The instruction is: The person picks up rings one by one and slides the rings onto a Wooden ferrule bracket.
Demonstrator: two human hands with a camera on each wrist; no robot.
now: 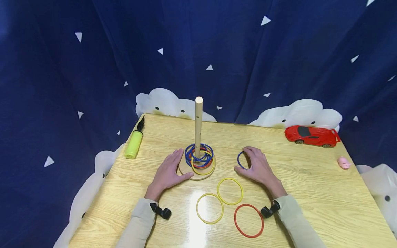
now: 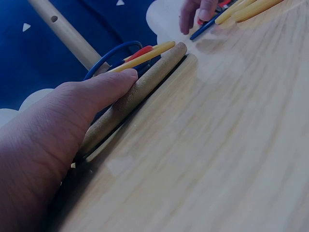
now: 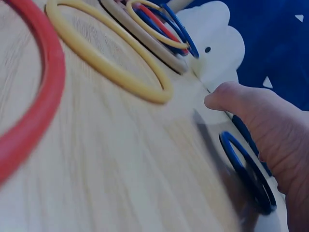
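My left hand (image 1: 168,173) is at the left of a wooden ring-toss stand, its thumb on the edge of the round base (image 1: 183,168) and its fingers stretched along the far left side. The upright peg (image 1: 198,127) carries a pile of blue, red and yellow rings (image 2: 145,57) around its foot. To the right, my right hand (image 1: 260,167) hovers over a blue ring (image 3: 248,176), with thumb and fingers spread around it. In the right wrist view the thumb (image 3: 227,96) stays apart from that ring. Part of the ring is hidden under the hand.
Two yellow rings (image 1: 218,198) and a red ring (image 1: 262,225) lie between the forearms. At the back left is a green hand pump (image 1: 134,144). A red toy car (image 1: 312,136) and a small pink pig (image 1: 344,163) are on the right. A dark blue curtain (image 1: 186,41) hangs behind the table.
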